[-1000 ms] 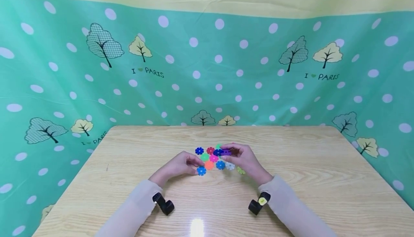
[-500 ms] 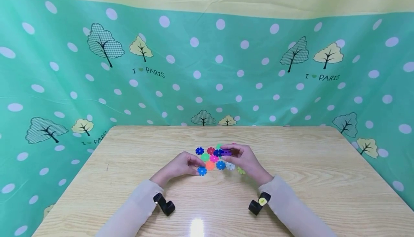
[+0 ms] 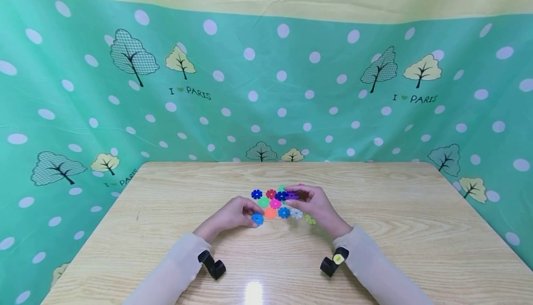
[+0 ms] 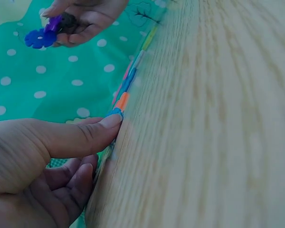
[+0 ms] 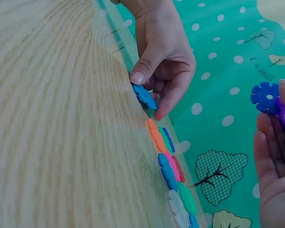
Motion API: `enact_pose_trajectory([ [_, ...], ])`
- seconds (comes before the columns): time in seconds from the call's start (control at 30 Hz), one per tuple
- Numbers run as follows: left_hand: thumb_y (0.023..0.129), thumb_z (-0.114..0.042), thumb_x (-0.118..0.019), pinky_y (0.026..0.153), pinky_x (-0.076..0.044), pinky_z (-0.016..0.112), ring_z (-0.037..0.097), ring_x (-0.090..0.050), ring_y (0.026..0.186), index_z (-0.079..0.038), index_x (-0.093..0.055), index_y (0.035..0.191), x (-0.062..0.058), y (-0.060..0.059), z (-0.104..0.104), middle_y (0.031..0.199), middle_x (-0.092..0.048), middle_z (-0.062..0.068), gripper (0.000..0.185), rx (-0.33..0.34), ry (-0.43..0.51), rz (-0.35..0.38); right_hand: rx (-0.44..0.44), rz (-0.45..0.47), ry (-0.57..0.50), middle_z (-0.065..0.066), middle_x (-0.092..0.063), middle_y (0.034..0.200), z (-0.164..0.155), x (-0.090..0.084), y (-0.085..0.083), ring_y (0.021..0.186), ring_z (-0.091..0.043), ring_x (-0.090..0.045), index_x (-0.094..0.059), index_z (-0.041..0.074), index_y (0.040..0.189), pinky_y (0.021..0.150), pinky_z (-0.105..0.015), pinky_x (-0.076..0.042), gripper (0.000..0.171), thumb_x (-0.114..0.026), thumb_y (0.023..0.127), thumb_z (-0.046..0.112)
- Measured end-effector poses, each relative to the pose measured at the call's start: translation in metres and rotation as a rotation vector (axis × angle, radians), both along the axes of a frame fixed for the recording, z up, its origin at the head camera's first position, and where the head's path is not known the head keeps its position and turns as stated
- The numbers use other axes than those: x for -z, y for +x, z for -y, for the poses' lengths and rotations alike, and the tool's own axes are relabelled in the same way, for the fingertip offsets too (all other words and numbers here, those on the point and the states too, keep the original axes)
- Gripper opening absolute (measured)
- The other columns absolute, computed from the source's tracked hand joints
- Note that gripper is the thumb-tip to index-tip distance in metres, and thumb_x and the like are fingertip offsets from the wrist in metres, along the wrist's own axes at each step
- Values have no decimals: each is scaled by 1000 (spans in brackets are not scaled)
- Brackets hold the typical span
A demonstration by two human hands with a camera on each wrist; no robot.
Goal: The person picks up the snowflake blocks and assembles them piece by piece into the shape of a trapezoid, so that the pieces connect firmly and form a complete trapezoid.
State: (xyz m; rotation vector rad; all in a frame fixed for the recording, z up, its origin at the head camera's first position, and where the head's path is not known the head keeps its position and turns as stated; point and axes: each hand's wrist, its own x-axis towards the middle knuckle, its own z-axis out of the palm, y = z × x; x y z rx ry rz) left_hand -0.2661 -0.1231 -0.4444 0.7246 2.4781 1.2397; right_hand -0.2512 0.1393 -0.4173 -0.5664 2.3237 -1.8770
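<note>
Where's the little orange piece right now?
In the head view, the orange piece lies on the table, just right of the blue piece pinched by the left hand and left of a second blue piece.

Wrist views apparently low along tabletop

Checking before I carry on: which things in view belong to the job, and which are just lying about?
In the job:
light blue disc, pinched in the left grip
joined discs in dark blue, purple and dark brown, in the right grip

Lying about, though possibly needed later:
red disc, pink disc, orange disc, white disc, yellow-green disc
other loose discs among them
</note>
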Motion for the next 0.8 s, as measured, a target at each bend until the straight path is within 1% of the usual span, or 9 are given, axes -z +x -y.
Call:
enact_pose_trajectory([
  [0.1, 74, -2, -78, 74, -49, 24, 14, -54, 86, -11, -73, 101, -1, 0, 0, 98, -65, -1, 29, 4, -6, -14, -5, 4, -4, -11, -65, 110, 0, 0, 0, 86, -19, -61, -66, 7, 117, 71, -21, -52, 38, -73, 83, 24],
  [0.23, 75, -4, -77, 73, -49, 24, 14, -54, 84, -12, -73, 101, -2, 1, 1, 97, -66, -2, 28, 17, -11, -10, -8, 6, -9, -11, -65, 111, 0, 0, 0, 87, -19, -62, -66, 7, 117, 72, -22, -53, 38, -73, 83, 23],
  [0.4, 76, -8, -78, 70, -48, 23, 14, -53, 82, -11, -72, 104, -4, 1, 1, 96, -65, -3, 29, 27, -31, -15, -11, 9, -8, -11, -65, 113, 0, -1, 0, 88, -19, -62, -65, 6, 117, 72, -21, -53, 39, -72, 84, 23],
  [0.63, 75, -10, -79, 71, -48, 22, 13, -53, 82, -11, -72, 106, -5, 1, 3, 99, -66, -2, 32, 37, -58, -21, -8, 6, 1, -12, -66, 112, 1, 0, -1, 87, -18, -62, -64, 3, 118, 72, -21, -52, 40, -73, 83, 22],
  [0.8, 75, -12, -80, 72, -49, 22, 12, -55, 83, -10, -72, 106, -6, 0, 4, 97, -67, -2, 32, 46, -46, -14, -4, 2, 9, -12, -65, 112, 1, 1, -1, 89, -19, -62, -63, 0, 118, 74, -22, -53, 42, -73, 83, 22],
])
